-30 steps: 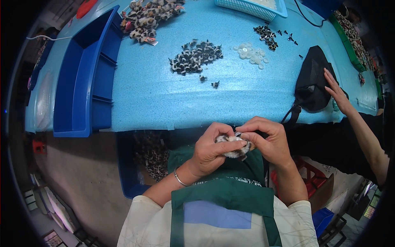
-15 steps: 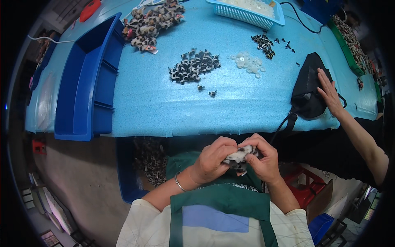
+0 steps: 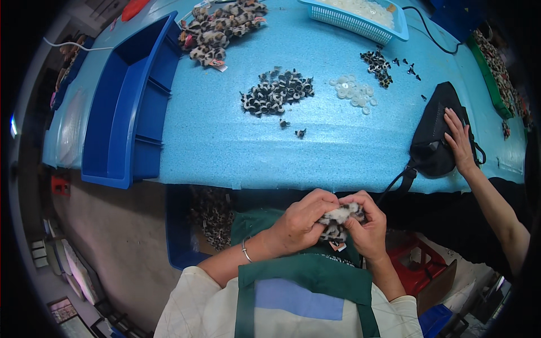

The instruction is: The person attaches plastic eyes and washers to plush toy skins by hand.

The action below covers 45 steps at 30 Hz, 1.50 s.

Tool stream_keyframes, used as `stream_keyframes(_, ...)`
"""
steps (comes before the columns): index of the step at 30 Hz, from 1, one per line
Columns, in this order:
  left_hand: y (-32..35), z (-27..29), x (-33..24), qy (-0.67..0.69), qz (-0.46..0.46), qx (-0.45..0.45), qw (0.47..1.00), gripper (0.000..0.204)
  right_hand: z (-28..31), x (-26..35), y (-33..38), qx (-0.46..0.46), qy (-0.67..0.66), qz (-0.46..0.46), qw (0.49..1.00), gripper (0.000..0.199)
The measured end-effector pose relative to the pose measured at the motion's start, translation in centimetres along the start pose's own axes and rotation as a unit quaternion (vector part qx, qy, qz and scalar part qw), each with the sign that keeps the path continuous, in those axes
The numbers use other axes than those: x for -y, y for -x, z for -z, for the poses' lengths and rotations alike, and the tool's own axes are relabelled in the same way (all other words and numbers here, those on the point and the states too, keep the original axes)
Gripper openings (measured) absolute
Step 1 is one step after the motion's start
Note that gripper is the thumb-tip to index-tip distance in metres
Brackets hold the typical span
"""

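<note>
Over my lap, in front of the table's near edge, both hands are closed on a small plush piece [image 3: 336,232] with black, white and brown spotted fur. My left hand [image 3: 298,223] pinches its left side. My right hand [image 3: 369,228] grips the other side, with its thumb pressed on the fur. A small white-and-orange label [image 3: 337,246] hangs below the plush. What lies between the fingertips is hidden. Nearest on the table are two loose black pieces [image 3: 300,133] and a heap of small black-and-white parts [image 3: 276,93].
White plastic discs [image 3: 353,90], black pegs [image 3: 377,67] and a light-blue basket [image 3: 394,35] lie farther back. Left stand a blue bin [image 3: 107,179] and spotted plush pieces [image 3: 222,31]. At right, another person's hand [image 3: 461,141] rests on a black bag [image 3: 437,132]. A blue bin [image 3: 179,253] sits below.
The view has shifted slightly, so the table things appear farther right. My hands still hold the plush piece, and its label shows more. The other person's hand stays on the bag.
</note>
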<state>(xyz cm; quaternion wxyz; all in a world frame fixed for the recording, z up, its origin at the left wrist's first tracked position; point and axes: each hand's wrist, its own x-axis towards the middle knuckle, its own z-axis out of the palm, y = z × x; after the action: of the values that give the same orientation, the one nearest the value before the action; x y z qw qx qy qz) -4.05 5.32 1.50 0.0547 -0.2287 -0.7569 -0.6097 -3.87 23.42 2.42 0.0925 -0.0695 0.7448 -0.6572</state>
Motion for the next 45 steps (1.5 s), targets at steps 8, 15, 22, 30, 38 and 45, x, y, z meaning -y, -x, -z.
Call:
stream_keyframes(8,-0.3,-0.3,0.4,0.034,-0.004,0.002,0.999,0.035,0.5,0.7,0.0,-0.008,0.039,0.004,0.999,0.028)
stream_keyframes(15,-0.5,-0.8,0.3,0.017,0.016,-0.030,0.999,0.023,0.2,1.2,-0.6,-0.007,0.150,0.082,0.985,0.024)
stream_keyframes(22,0.2,0.0,0.0,0.443,0.332,-0.040,0.832,0.025,2.1,1.1,-1.0,0.058,-0.187,-0.074,0.978,0.014)
stream_keyframes(30,0.4,0.6,-0.6,0.594,0.369,-0.039,0.714,0.027,-0.1,1.6,-1.6,-0.053,0.109,0.044,0.992,0.013)
stream_keyframes(38,1.9,0.9,-0.7,0.518,0.309,-0.060,0.796,0.030,0.1,1.6,-2.4,0.022,-0.209,-0.063,0.976,0.017)
stream_keyframes(45,2.1,0.8,0.0,0.529,0.291,-0.137,0.785,0.027,-2.4,4.1,0.0,-0.135,0.237,0.233,0.934,0.026)
